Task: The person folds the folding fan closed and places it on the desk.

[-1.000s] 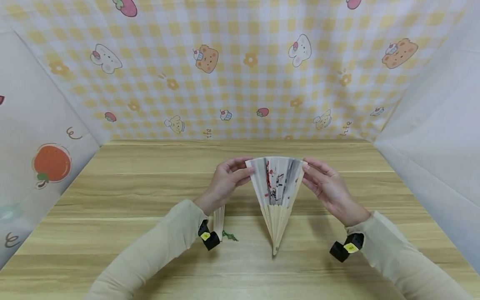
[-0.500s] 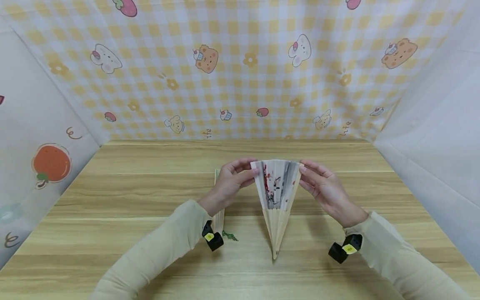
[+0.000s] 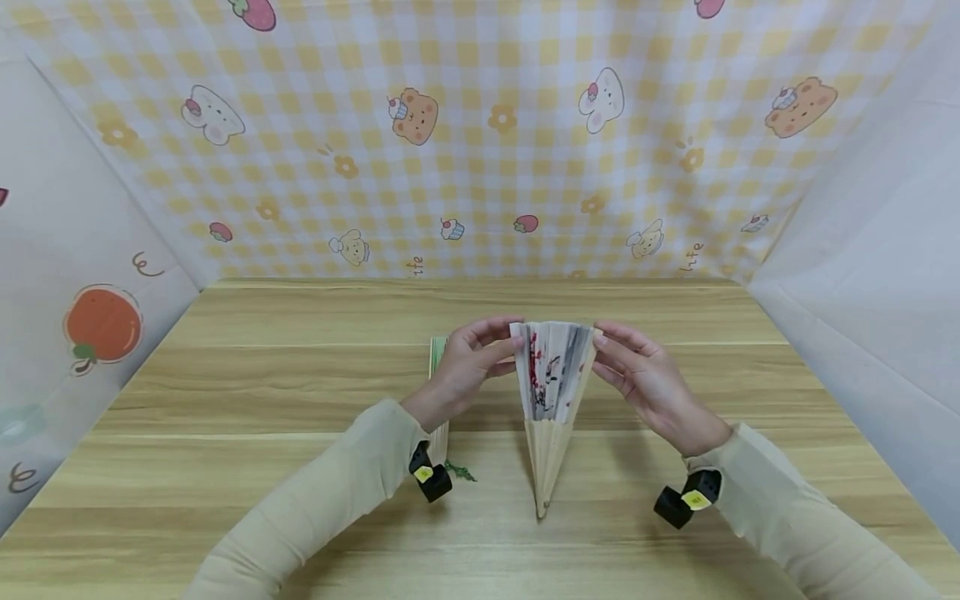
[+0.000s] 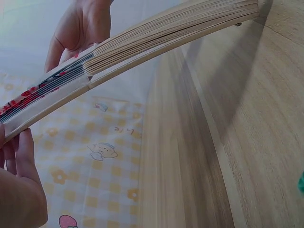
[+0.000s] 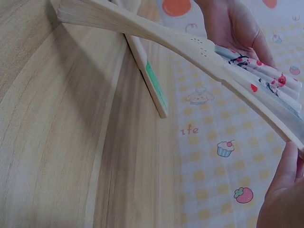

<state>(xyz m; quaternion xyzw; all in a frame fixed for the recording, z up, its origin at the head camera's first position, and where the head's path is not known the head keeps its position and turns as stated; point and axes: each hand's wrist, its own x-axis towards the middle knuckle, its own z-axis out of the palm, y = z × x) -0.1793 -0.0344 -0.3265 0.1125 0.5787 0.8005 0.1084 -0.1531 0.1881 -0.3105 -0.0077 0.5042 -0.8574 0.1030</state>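
Observation:
A folding fan (image 3: 551,375) with pale wooden ribs and a white leaf painted with red blossoms is partly spread, its pivot end pointing toward me. My left hand (image 3: 472,358) pinches the leaf's left outer edge between thumb and fingers. On the other side, my right hand (image 3: 652,375) pinches the right outer edge the same way. In the left wrist view the fan's ribs (image 4: 175,33) lie bunched close together, and the right wrist view shows the leaf (image 5: 270,80) in loose pleats.
A second fan (image 3: 438,442), folded, with green on its leaf and a green tassel (image 3: 460,472), lies on the wooden table (image 3: 262,467), partly hidden under my left hand and wrist. A checked yellow cloth (image 3: 480,167) hangs behind the table.
Both hands have drawn closer together, the left moving right and the right slightly left. The fan between them has narrowed, and more of the second fan shows.

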